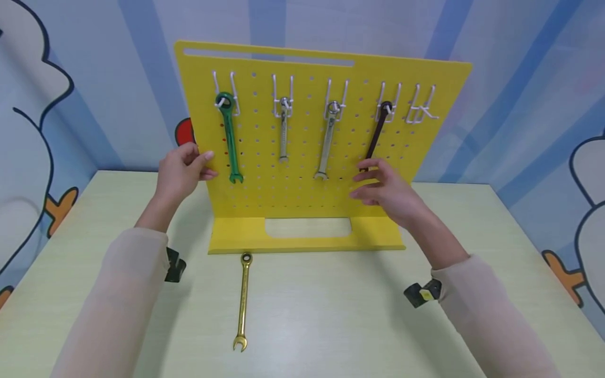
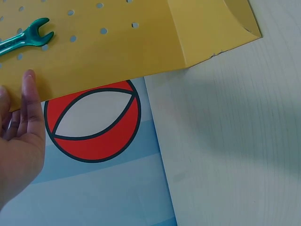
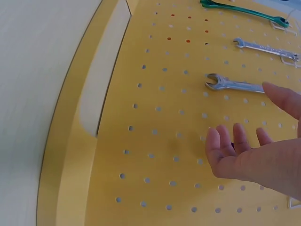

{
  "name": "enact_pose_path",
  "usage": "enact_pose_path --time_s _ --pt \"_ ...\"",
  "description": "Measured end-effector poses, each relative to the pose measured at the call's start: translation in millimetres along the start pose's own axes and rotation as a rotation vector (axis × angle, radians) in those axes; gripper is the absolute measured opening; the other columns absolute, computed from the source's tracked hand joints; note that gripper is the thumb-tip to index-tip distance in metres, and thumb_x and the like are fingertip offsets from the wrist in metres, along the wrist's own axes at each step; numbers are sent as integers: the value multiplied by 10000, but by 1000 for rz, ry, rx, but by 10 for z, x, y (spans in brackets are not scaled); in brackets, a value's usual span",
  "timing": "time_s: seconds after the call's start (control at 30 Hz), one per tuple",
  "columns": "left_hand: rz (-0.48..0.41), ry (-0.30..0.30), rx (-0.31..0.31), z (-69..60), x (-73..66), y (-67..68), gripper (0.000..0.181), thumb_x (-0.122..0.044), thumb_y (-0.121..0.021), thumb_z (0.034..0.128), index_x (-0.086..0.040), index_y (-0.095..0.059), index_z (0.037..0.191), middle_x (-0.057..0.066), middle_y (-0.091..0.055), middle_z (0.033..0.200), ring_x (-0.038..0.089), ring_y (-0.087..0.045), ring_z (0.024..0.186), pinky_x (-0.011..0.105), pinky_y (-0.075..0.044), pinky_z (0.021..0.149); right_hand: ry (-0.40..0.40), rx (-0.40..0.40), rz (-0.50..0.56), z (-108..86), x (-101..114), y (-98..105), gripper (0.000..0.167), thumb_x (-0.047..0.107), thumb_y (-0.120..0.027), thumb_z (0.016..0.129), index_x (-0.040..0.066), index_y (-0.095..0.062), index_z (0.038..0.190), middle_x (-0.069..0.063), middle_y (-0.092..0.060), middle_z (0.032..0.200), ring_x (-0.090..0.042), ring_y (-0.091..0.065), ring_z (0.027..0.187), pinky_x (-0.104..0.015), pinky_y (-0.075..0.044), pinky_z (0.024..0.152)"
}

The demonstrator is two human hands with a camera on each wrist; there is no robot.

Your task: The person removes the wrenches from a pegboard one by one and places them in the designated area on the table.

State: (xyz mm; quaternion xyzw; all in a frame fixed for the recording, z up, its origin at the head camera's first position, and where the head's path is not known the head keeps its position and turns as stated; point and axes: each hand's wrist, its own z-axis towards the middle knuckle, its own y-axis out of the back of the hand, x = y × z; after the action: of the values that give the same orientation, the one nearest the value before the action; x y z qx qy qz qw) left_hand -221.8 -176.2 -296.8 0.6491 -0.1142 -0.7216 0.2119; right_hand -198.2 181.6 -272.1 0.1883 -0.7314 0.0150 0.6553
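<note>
My left hand (image 1: 181, 165) grips the left edge of a yellow pegboard (image 1: 293, 184), near a hanging green wrench (image 1: 230, 139). My right hand (image 1: 385, 189) is at the lower end of a black wrench (image 1: 376, 131), fingers loosely bent and the thumb apart from them. The fingers hide most of that end; in the right wrist view only a dark bit shows between them. Two silver wrenches hang between: a short one (image 1: 283, 131) and a longer one (image 1: 327, 142). Flat on the table lies a gold wrench (image 1: 243, 304), in front of the board.
Each hanging wrench is on a white hook; another white hook (image 1: 420, 107) at the board's far right holds no wrench. The board's base (image 1: 307, 244) rests on the pale table (image 1: 331, 315). Behind stands a blue striped wall (image 1: 321, 26) with cartoon drawings.
</note>
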Motion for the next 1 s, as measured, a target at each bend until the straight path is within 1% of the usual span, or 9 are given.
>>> enact_pose_path --time_s 0.13,0.3,0.47,0.7,0.8,1.0 --pt "5 3 3 -5 -5 7 296 -278 -524 925 7 -455 887 186 -591 967 49 -647 658 163 -537 615 15 -64 28 -5 23 62 541 -5 -580 875 72 -272 1313 -155 -373 1264 -220 -524 990 -304 -462 800" --pt "3 1 3 -1 -3 7 294 -274 -525 925 8 -453 885 186 -589 970 14 -632 635 161 -536 612 46 -118 64 -17 83 119 497 -23 -579 866 97 -311 1266 -115 -379 1227 -193 -520 954 -345 -445 834" --pt "-7 2 1 6 -1 2 288 -263 -529 924 11 -453 879 182 -587 968 18 -634 634 163 -537 610 70 -145 87 -19 152 176 512 -14 -592 860 130 -310 1263 -86 -373 1230 -182 -517 962 -288 -449 798" --pt "-11 7 1 4 -6 -1 288 -260 -527 924 12 -447 873 171 -578 965 33 -639 642 165 -538 611 115 -182 140 -17 232 211 506 -56 -565 863 138 -326 1265 -89 -390 1240 -182 -540 936 -261 -435 762" --pt "-9 11 2 2 -12 -2 285 -260 -523 926 10 -446 879 166 -573 971 33 -638 644 163 -537 613 123 -195 144 -10 262 212 549 -66 -581 849 144 -321 1284 -86 -400 1228 -172 -523 932 -237 -434 729" --pt "-6 3 -1 -5 -17 -1 283 -259 -524 928 14 -460 885 175 -585 962 30 -638 639 162 -537 610 143 -217 169 21 310 190 637 -89 -606 824 164 -295 1320 -83 -403 1194 -184 -465 946 -243 -428 707"
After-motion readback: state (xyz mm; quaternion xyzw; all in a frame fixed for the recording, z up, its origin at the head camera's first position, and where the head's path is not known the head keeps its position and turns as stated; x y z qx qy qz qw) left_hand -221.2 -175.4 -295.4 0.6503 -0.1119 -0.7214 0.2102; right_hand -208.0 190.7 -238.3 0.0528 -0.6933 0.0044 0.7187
